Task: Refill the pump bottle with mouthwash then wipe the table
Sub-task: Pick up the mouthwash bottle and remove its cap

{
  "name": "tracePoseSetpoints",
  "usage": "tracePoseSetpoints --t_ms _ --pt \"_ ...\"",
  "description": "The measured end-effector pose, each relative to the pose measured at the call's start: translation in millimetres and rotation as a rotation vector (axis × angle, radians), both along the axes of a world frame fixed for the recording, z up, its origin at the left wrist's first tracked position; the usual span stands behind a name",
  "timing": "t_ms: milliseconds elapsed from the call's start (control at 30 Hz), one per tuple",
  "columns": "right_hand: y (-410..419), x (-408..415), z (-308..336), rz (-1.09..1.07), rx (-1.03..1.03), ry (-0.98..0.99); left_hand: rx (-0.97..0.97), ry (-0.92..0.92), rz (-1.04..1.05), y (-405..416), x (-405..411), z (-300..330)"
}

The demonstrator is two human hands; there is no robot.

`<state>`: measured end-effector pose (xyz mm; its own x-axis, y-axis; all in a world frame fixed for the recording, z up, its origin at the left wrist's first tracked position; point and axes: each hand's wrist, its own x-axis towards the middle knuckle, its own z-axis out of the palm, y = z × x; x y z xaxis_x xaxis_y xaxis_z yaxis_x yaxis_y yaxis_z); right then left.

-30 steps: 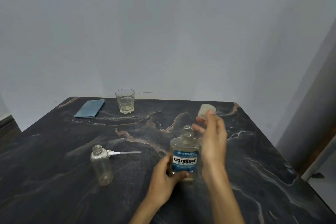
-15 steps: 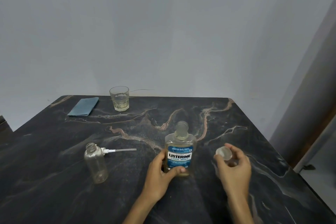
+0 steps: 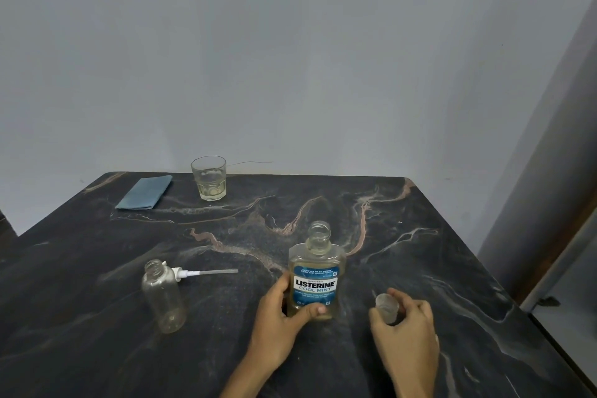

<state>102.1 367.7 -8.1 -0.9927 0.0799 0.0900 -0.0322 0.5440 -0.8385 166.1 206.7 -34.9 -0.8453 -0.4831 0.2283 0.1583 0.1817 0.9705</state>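
The left hand [image 3: 277, 323] clamps the clear, uncapped Listerine mouthwash bottle [image 3: 316, 271] upright; the right hand [image 3: 405, 326] pinches its translucent cap [image 3: 386, 308] just right of it. Park the cap there, then pour slowly into the empty clear plastic pump bottle [image 3: 163, 296] standing left of it.

Dim, soft, even light; slightly grainy, edges bowed
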Motion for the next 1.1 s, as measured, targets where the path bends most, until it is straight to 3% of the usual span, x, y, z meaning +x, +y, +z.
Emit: tracePoseSetpoints --t_ms 267,433,567,700,833,1100 --pt "1 2 -2 0.032 0.045 -0.013 0.006 0.005 -0.022 0 1 2" --pt "0 -2 -5 -0.038 -0.066 -0.001 -0.007 -0.003 -0.022 -1 2 0" --pt "-7 7 4 -0.104 -0.215 0.359 -0.009 -0.004 -0.012 -1 1 -1" --pt "-32 21 13 0.029 -0.41 0.603 -0.009 0.008 0.001 -1 0 -1" --pt "-64 34 17 0.209 -0.505 0.594 -0.01 0.021 0.003 -2 0 -2" --pt "-93 31 2 0.309 -0.414 0.44 -0.019 0.024 0.073 0 -1 0"
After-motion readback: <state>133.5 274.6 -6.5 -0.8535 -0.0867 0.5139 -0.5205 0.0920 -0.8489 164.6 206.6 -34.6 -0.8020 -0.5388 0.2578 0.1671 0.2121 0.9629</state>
